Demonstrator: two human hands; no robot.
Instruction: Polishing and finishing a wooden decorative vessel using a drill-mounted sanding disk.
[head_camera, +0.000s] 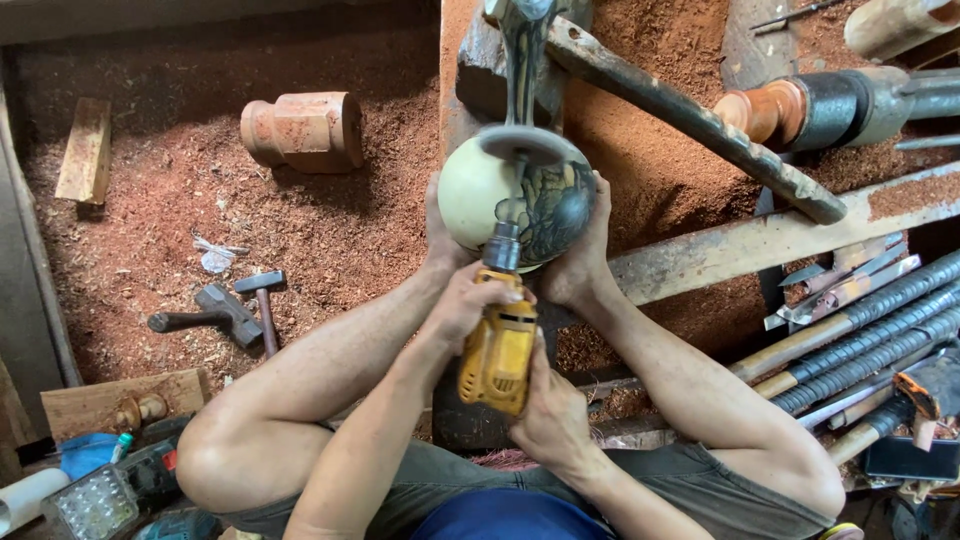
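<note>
A pale round wooden ball (475, 195) with a dark patch on its right side is clamped between my two bare feet. A yellow power drill (497, 350) points away from me, and the grey disc (520, 143) on its shaft rests on top of the ball. My left hand (468, 300) wraps the front of the drill near the chuck. My right hand (550, 420) grips the drill's rear handle. Both knees are spread wide to the sides.
Red sawdust covers the floor. A turned wooden block (302, 130), two hammers (262, 305) and a small plank (85, 150) lie to the left. A rusty metal bar (690, 115) crosses behind the ball, ribbed steel rods (870, 335) lie to the right, and a lamp (95, 503) sits at the lower left.
</note>
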